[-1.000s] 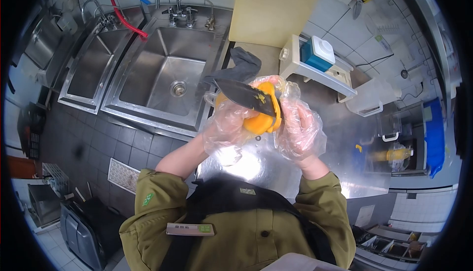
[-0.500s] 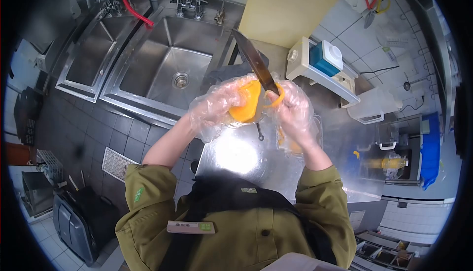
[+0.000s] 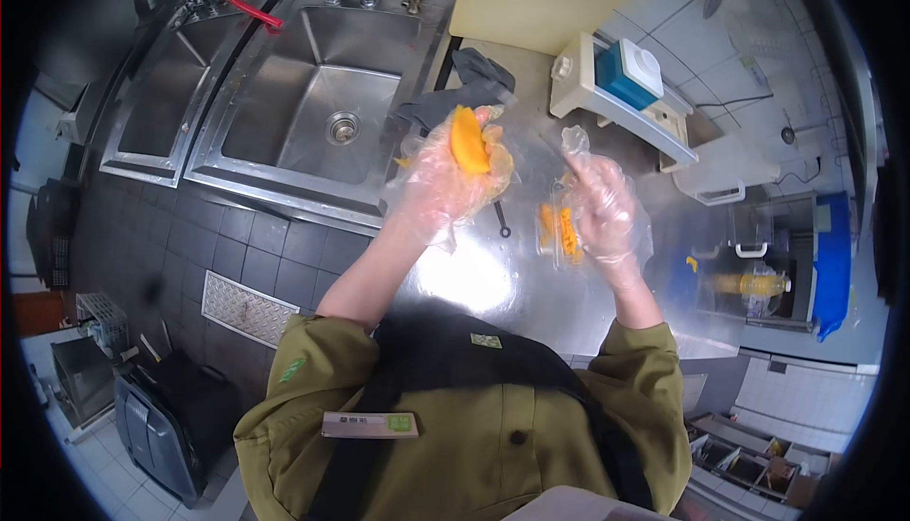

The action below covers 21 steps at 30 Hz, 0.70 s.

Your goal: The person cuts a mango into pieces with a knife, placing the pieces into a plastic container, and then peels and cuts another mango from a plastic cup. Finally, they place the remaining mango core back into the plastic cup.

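Note:
My left hand [image 3: 441, 180], in a clear plastic glove, is wrapped round a smooth orange-yellow fruit piece [image 3: 469, 142], whose flesh faces up. To its right my right hand [image 3: 605, 206], gloved the same way, has its index finger stretched out and its other fingers curled. Whatever those fingers hold, if anything, is hidden, and no knife blade can be made out. Beside and partly under the right hand, a clear container [image 3: 569, 254] holds small orange pieces. A dark cloth [image 3: 479, 75] lies beyond the left hand.
Two steel sinks [image 3: 355, 201] stand left of the steel counter [image 3: 493, 279]. A yellow board [image 3: 540, 0] is at the back, with a white and teal device [image 3: 630, 75] to its right. An orange scrap [image 3: 692, 263] and a yellow bottle [image 3: 754, 284] lie right.
My hands have moved apart, the right one down and outward, the left one still round the fruit. The knife blade and the peel strip at my right hand no longer show.

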Each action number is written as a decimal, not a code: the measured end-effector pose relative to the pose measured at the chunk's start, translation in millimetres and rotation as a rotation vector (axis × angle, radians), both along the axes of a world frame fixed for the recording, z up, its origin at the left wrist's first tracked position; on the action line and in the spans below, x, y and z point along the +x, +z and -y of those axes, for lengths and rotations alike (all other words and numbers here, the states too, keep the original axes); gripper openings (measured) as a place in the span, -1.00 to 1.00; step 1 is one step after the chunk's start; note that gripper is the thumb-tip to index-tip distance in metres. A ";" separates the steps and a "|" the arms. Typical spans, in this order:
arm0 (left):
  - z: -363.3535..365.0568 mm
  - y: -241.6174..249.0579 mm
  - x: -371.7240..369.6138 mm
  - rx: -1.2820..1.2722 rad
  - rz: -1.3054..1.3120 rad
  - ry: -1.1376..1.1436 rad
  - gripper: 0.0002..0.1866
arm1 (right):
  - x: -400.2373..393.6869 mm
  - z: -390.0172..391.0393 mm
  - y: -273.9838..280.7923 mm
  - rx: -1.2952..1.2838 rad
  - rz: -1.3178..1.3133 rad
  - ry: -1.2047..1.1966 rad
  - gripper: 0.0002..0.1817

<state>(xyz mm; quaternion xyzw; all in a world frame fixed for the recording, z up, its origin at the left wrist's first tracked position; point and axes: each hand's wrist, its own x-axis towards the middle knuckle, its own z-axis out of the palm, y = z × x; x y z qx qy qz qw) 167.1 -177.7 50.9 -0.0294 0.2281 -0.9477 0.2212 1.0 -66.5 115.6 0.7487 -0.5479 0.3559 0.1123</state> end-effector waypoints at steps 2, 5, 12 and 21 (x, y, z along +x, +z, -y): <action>-7.8 3.2 -7.5 -0.009 0.112 0.062 -0.74 | -2.2 -9.9 -4.8 -0.021 -0.211 -0.041 -0.49; -31.7 15.6 -5.7 -0.325 0.213 0.222 -0.80 | 7.9 -17.2 2.4 -0.056 -0.380 -0.020 -0.47; -49.5 34.0 -6.1 -0.088 0.106 0.155 -0.74 | 11.5 -24.2 15.3 -0.100 -0.417 -0.044 -0.47; -43.4 29.2 -5.1 0.369 -0.251 -0.115 -0.72 | 15.9 -27.5 22.7 -0.111 -0.469 -0.064 -0.46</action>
